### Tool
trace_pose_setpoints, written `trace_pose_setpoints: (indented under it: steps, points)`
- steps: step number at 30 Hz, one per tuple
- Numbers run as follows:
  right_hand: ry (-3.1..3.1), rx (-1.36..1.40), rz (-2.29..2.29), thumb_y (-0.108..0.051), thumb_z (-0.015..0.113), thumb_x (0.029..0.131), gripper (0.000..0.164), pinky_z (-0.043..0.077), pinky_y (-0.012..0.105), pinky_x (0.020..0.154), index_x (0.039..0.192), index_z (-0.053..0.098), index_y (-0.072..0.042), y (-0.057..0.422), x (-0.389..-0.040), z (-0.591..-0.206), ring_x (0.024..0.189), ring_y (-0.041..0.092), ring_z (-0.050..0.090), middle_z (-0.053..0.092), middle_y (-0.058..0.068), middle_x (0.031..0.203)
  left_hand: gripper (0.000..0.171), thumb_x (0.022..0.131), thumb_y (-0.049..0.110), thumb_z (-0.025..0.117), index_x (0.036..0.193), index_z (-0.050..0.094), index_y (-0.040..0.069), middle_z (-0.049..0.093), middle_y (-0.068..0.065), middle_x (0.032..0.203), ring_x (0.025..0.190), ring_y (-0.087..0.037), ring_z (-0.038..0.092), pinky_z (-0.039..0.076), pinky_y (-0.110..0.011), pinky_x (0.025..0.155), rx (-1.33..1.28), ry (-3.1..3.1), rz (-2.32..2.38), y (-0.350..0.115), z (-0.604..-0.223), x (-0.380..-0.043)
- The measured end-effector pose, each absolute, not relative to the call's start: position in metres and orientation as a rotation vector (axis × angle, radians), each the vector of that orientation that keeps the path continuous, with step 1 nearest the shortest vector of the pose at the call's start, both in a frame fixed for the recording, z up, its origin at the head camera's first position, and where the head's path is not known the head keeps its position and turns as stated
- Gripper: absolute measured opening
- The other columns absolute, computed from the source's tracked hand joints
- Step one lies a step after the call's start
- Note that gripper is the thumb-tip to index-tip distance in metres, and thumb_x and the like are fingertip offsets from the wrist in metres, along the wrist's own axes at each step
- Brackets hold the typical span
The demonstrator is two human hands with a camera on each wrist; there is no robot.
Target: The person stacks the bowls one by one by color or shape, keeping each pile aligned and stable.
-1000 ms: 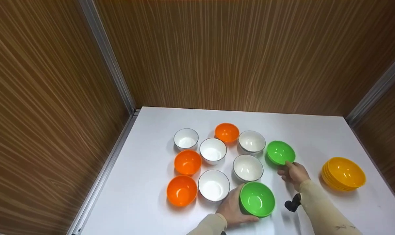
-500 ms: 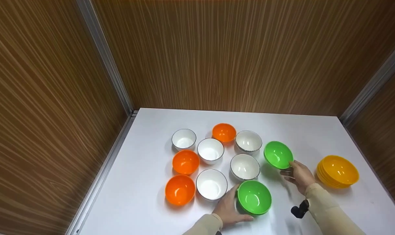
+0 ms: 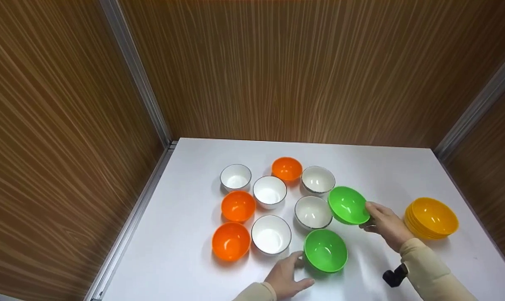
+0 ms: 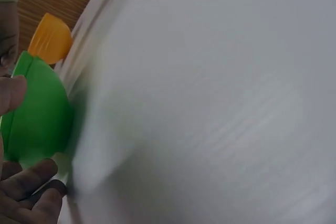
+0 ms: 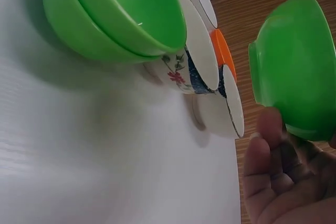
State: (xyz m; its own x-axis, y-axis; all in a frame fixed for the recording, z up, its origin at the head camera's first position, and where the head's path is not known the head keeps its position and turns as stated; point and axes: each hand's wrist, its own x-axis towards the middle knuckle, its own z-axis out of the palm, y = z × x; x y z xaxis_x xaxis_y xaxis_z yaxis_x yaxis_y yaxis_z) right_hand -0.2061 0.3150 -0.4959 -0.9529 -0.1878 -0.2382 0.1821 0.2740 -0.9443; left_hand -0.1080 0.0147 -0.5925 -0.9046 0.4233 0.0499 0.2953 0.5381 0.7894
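Observation:
My right hand (image 3: 386, 225) pinches the rim of a green bowl (image 3: 348, 205), thumb inside and fingers beneath. In the right wrist view this raised bowl (image 5: 296, 69) is tilted above the table. Two nested green bowls (image 3: 326, 252) stand near the front; the right wrist view shows their double rim (image 5: 118, 24). Left of them is my left hand (image 3: 286, 276), with thumb and fingers spread apart beside the bowls' wall. The left wrist view has its fingers (image 4: 31, 182) near the green bowls' side (image 4: 44, 111).
Several white bowls (image 3: 271, 235) and three orange bowls (image 3: 231, 241) stand to the left and behind. One white bowl (image 3: 313, 213) is close to the raised green bowl. A stack of yellow bowls (image 3: 432, 218) is at the right. Wood-grain panels (image 3: 277, 75) enclose the white table (image 3: 173, 234).
My right hand has lifted the green bowl and brought it nearer and slightly left. My left hand has let go of the nested green bowls and drawn back to the left.

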Motion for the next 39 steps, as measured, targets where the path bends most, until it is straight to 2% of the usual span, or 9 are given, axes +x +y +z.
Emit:
trace_pose_setpoints:
  steps: [7, 14, 17, 21, 24, 27, 31, 39]
  points:
    - [2.325, -0.131, -1.596, -0.042, 0.041, 0.095, 0.050, 0.050, 0.038, 0.078, 0.120, 0.044, 0.001, 0.303, -0.202, -0.490, 0.083, 0.026, 0.058, 0.059, 0.016, 0.094, 0.062, 0.077, 0.045, 0.067, 0.126, 0.049, 0.010, 0.064, 0.005, 0.100, 0.092, -0.008, 0.058, 0.046, -0.024, 0.084, 0.562, 2.714, 1.293, 0.013, -0.580, -0.103]
    - [2.482, -0.316, -1.377, -0.028, 0.043, 0.097, 0.030, 0.049, 0.035, 0.060, 0.107, 0.053, -0.002, 0.287, -0.192, -0.483, 0.068, 0.022, 0.054, 0.059, 0.012, 0.081, 0.061, 0.078, 0.045, 0.067, 0.123, 0.049, 0.008, 0.060, 0.000, 0.105, 0.094, -0.010, 0.056, 0.047, -0.022, 0.081, 0.608, 2.863, 1.354, 0.016, -0.571, -0.105]
    - [2.522, -0.363, -1.315, -0.030, 0.045, 0.096, 0.028, 0.050, 0.034, 0.057, 0.107, 0.055, -0.006, 0.286, -0.193, -0.493, 0.067, 0.022, 0.054, 0.059, 0.010, 0.083, 0.068, 0.074, 0.046, 0.070, 0.126, 0.046, 0.008, 0.055, -0.001, 0.113, 0.103, -0.012, 0.053, 0.045, -0.025, 0.088, 0.645, 2.919, 1.387, 0.020, -0.568, -0.107]
    - [2.552, -0.440, -1.258, -0.034, 0.047, 0.094, 0.030, 0.052, 0.031, 0.055, 0.105, 0.058, -0.008, 0.283, -0.192, -0.499, 0.070, 0.021, 0.057, 0.060, 0.009, 0.089, 0.088, 0.066, 0.054, 0.074, 0.133, 0.037, 0.010, 0.046, -0.001, 0.125, 0.114, -0.012, 0.045, 0.037, -0.028, 0.098, 0.703, 2.979, 1.374, 0.029, -0.569, -0.109]
    - [2.565, -0.483, -1.232, -0.035, 0.048, 0.094, 0.030, 0.053, 0.030, 0.055, 0.103, 0.061, -0.010, 0.281, -0.191, -0.503, 0.073, 0.021, 0.059, 0.061, 0.008, 0.091, 0.103, 0.060, 0.058, 0.076, 0.138, 0.029, 0.010, 0.039, -0.001, 0.132, 0.119, -0.012, 0.040, 0.034, -0.030, 0.101, 0.736, 2.994, 1.362, 0.035, -0.573, -0.111]
    - [2.647, -0.538, -1.158, -0.035, 0.049, 0.093, 0.026, 0.052, 0.028, 0.060, 0.098, 0.064, -0.014, 0.279, -0.190, -0.506, 0.076, 0.018, 0.059, 0.062, 0.002, 0.090, 0.113, 0.055, 0.057, 0.078, 0.141, 0.023, 0.010, 0.035, -0.001, 0.136, 0.122, -0.014, 0.037, 0.032, -0.032, 0.103, 0.760, 3.004, 1.348, 0.041, -0.577, -0.113]
    - [2.752, -0.617, -1.064, -0.031, 0.051, 0.093, 0.020, 0.049, 0.028, 0.065, 0.093, 0.067, -0.017, 0.276, -0.189, -0.509, 0.076, 0.013, 0.057, 0.063, -0.006, 0.085, 0.120, 0.052, 0.059, 0.079, 0.143, 0.019, 0.010, 0.032, 0.000, 0.138, 0.125, -0.015, 0.034, 0.031, -0.034, 0.103, 0.764, 3.028, 1.306, 0.046, -0.582, -0.117]
    - [2.754, -0.633, -1.028, -0.028, 0.054, 0.092, 0.018, 0.049, 0.025, 0.062, 0.091, 0.067, -0.016, 0.268, -0.188, -0.517, 0.073, 0.009, 0.056, 0.063, -0.007, 0.081, 0.120, 0.054, 0.056, 0.080, 0.144, 0.016, 0.006, 0.030, -0.002, 0.140, 0.127, -0.015, 0.032, 0.029, -0.033, 0.104, 0.693, 2.971, 1.301, 0.051, -0.587, -0.119]
